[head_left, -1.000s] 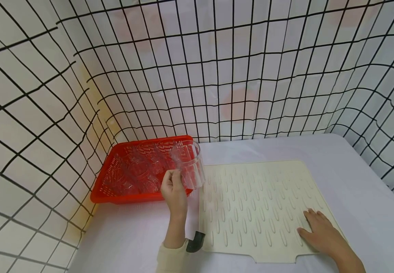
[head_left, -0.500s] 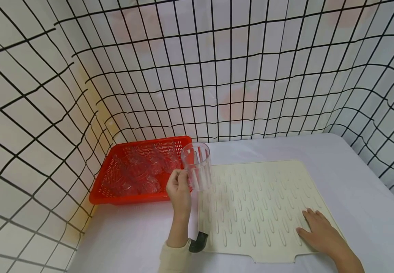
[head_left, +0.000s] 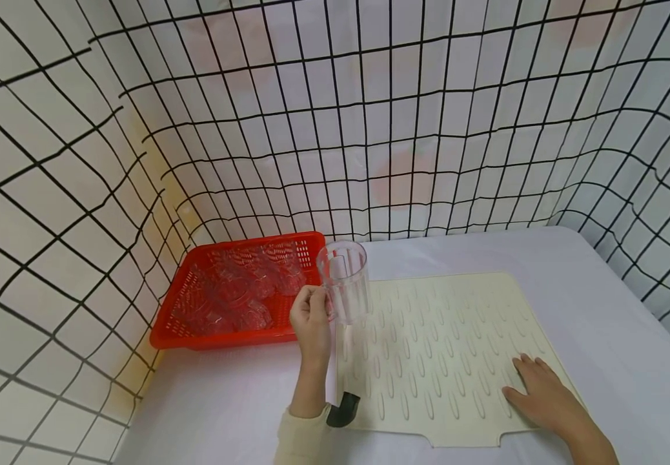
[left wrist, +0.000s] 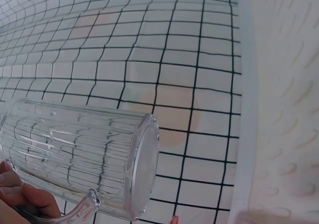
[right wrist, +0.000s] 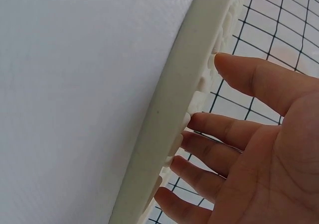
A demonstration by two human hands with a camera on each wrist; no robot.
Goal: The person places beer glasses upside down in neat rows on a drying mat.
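Note:
A clear mug (head_left: 351, 294) with ribbed sides stands upright in the air, its handle gripped by my left hand (head_left: 313, 323). In the head view it overlaps the left edge of a cream ridged drying mat (head_left: 439, 349). The left wrist view shows the mug (left wrist: 75, 154) lengthwise, with curled fingers (left wrist: 37, 199) at its handle. My right hand (head_left: 547, 397) rests with spread fingers on the mat's lower right part. From the right wrist view, the fingertips of the right hand (right wrist: 249, 139) touch the ridges along the mat's edge (right wrist: 164, 109).
A red plastic basket (head_left: 236, 339) holding several clear glass-like pieces (head_left: 253, 316) stands left of the mat. Black wire grid (head_left: 393, 123) rises behind and at both sides. A white cloth (head_left: 219, 400) covers the table. A black strap (head_left: 343, 410) is at the left wrist.
My left hand has carried the mug rightward, from over the basket's right end to the mat's left edge. The mug has turned slightly more upright. The right hand stays in place.

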